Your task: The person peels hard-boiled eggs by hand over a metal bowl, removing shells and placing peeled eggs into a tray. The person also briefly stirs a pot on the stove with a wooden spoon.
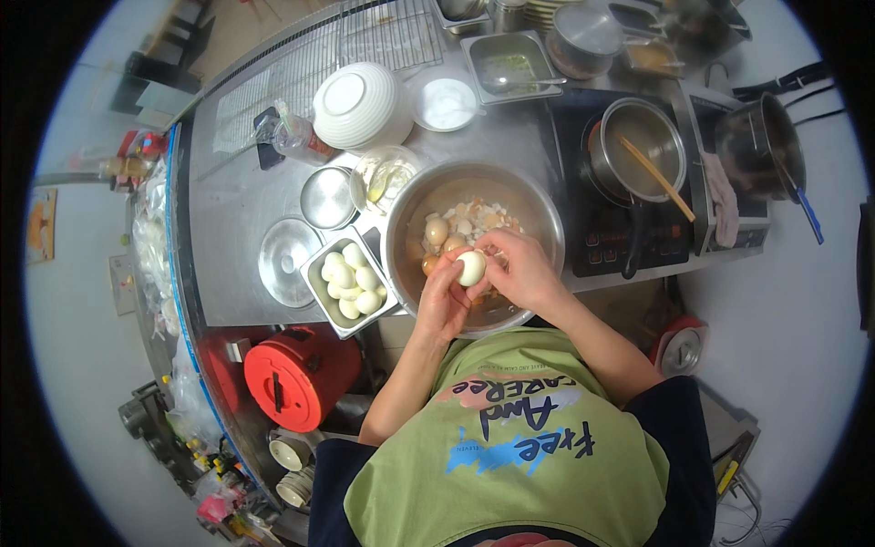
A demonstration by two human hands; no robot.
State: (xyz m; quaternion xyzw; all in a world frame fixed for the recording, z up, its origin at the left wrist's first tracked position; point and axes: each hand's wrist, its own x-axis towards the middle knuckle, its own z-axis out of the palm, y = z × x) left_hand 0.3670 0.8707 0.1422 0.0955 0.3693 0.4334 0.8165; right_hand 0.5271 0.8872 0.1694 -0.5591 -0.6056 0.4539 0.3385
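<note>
A white, smooth peeled egg (471,269) is held in the fingers of my left hand (444,294) over a wide steel bowl (543,205). My right hand (523,267) touches the egg's right side with its fingertips; whether it holds a bit of shell is hidden. Inside the bowl lie several brown unpeeled eggs (437,231) and a heap of broken eggshell (492,215). Left of the bowl, a rectangular steel pan (312,280) holds several peeled eggs (344,275).
Behind the bowl stand a glass bowl of white paste (386,179), an upturned white bowl (362,106) and a dish of white powder (446,102). A saucepan (677,150) with chopsticks sits on the cooktop at right. Round lids (290,263) lie at left; a red bucket (301,376) stands below the counter.
</note>
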